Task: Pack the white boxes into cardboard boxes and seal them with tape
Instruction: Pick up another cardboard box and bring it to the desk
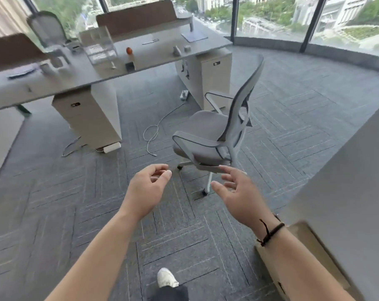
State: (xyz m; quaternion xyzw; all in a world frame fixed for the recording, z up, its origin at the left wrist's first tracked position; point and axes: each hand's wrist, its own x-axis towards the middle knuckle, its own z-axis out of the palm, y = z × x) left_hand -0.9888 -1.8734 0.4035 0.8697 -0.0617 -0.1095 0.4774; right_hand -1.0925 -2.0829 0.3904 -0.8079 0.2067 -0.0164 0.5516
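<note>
reaching out with nothing in hand

fingers first: the left hand [146, 187] has its fingers loosely curled, thumb near the fingertips, pinching nothing. the right hand [238, 194] is spread and relaxed, fingers apart, also holding nothing. a dark cord bracelet [271, 232] sits on the right wrist. both hands hover over the carpet [75, 213], near a grey chair [214, 135].

no white boxes can be made out with certainty. a cardboard box [301, 257] lies at the lower right, partly hidden by the right forearm and tucked against a grey surface [347, 192]. it looks plain tan, with a pale flat face and sharp edges, blurred.

judging by its look, it should be light and fairly stiff, though its walls would give under a squeeze; best taken with both hands at opposite edges or under the corners, not by a flap.

further off stands a desk [140, 61] and a cable [151, 135] on the floor.
</note>
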